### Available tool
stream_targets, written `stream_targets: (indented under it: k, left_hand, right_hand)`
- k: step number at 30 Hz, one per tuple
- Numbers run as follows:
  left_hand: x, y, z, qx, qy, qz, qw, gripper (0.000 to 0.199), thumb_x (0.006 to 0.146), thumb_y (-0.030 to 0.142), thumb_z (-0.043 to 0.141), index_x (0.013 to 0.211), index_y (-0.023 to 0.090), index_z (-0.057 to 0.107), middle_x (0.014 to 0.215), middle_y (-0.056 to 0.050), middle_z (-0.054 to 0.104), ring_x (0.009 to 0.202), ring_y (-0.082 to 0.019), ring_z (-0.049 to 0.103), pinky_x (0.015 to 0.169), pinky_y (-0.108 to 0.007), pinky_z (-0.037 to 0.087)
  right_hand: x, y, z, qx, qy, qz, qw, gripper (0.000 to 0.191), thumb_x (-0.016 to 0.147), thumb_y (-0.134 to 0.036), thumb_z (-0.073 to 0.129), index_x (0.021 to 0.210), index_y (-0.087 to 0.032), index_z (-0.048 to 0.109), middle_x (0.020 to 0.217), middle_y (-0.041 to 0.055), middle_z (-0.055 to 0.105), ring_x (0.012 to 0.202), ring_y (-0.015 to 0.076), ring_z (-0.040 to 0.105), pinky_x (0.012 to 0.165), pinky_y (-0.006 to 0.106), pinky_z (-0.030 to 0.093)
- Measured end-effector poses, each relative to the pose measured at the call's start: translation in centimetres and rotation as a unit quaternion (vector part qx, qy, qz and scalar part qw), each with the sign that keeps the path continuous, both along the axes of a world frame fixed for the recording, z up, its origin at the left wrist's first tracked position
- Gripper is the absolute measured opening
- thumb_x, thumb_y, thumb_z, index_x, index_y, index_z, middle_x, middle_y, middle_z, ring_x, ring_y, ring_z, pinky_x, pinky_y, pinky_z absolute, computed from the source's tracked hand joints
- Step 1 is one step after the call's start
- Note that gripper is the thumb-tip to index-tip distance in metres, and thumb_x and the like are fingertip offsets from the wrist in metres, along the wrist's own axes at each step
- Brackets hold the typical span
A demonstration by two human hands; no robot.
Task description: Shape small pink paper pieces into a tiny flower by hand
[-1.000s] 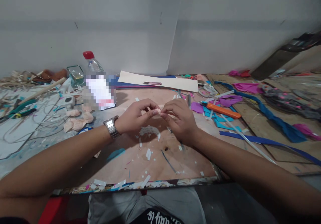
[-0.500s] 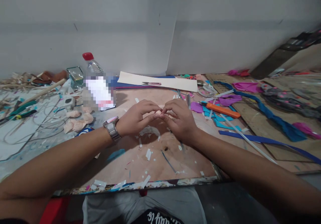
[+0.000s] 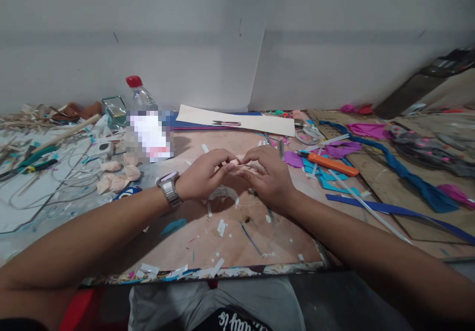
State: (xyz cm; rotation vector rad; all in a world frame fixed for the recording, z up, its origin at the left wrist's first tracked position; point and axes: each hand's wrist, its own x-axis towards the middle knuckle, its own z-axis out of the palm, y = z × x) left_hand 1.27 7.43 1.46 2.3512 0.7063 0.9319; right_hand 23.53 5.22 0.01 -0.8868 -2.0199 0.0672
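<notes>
My left hand [image 3: 206,173], with a metal watch [image 3: 169,188] on its wrist, is closed in a pinch over the middle of the table [image 3: 230,237]. Facing it, my right hand [image 3: 269,176] pinches at the same spot, the fingertips of both nearly meeting. Between them is a small pale pink piece [image 3: 236,165], mostly covered by the fingers; its shape is too small to tell. Both hands grip it. Similar pale pink crumpled pieces [image 3: 118,180] lie to the left.
At the back left stands a bottle with a red cap [image 3: 134,81]. Small snips [image 3: 226,123] rest on a cream strip [image 3: 267,125]. An orange cutter [image 3: 334,164] and a blue strip [image 3: 389,207] lie right; green-handled pliers [image 3: 37,157] lie far left.
The view has shifted slightly, so the table's things appear a little further right. My left thumb has risen slightly against the pale piece; both hands keep their pinch.
</notes>
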Motion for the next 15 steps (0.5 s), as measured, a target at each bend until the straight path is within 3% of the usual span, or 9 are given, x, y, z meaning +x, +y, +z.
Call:
stream_targets:
  k: [6, 15]
  left_hand:
    - [-0.09, 0.02, 0.15, -0.019, -0.004, 0.003, 1.0, 0.032, 0.109, 0.041, 0.043, 0.11, 0.017, 0.066, 0.109, -0.01, 0.073, 0.1, -0.021, 0.067, 0.091, -0.036, 0.05]
    - [0.02, -0.17, 0.03, -0.006, 0.004, -0.006, 1.0, 0.033, 0.109, 0.04, 0.044, 0.117, 0.019, 0.068, 0.117, -0.012, 0.075, 0.109, -0.024, 0.068, 0.098, -0.04, 0.052]
  right_hand:
    - [-0.07, -0.09, 0.13, 0.021, 0.004, 0.005, 1.0, 0.012, 0.099, -0.037, 0.069, 0.097, -0.025, 0.068, 0.096, 0.0056, 0.074, 0.097, 0.0255, 0.066, 0.089, 0.044, 0.048]
    - [-0.01, 0.09, -0.04, 0.017, 0.008, 0.005, 1.0, 0.017, 0.099, -0.041, 0.068, 0.093, -0.025, 0.072, 0.093, 0.0055, 0.075, 0.095, 0.0255, 0.066, 0.089, 0.045, 0.048]
